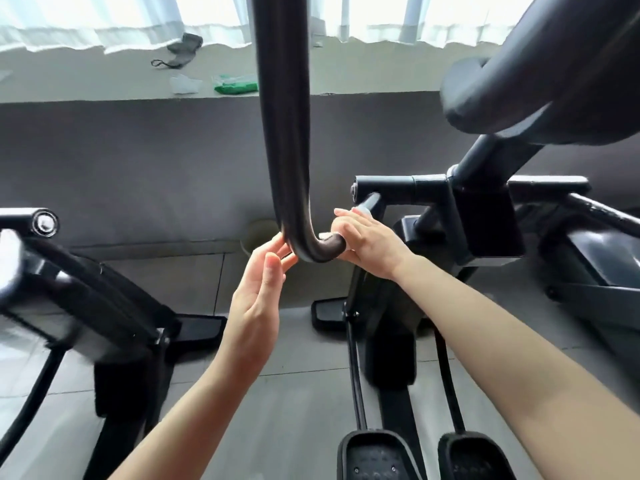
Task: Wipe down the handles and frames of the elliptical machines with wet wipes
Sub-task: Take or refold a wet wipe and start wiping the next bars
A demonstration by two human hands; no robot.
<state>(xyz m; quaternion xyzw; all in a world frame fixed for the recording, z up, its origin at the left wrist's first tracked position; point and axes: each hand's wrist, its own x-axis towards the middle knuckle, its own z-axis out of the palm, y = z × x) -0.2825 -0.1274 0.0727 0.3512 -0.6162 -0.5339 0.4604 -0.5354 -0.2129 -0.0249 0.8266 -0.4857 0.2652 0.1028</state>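
Both hands meet at the lower bend of the handle. The left hand is held with fingers relaxed and nearly straight, fingertips touching the outside of the bend and gripping nothing. The right hand is cupped over the stub end of the bar; a sliver of white shows under its fingers, probably the wet wipe, though too little shows to be sure.

The bar looks like a rigid, smooth tube fixed to the elliptical machine, so it should not yield under pressure, though it may swing on its pivot; steadying it at the bend seems sensible. A damp wipe would be limp and light, best wrapped round the tube and slid along it.

Farther off, on the window ledge, a green wipe packet lies near the front edge beside a crumpled white wipe.
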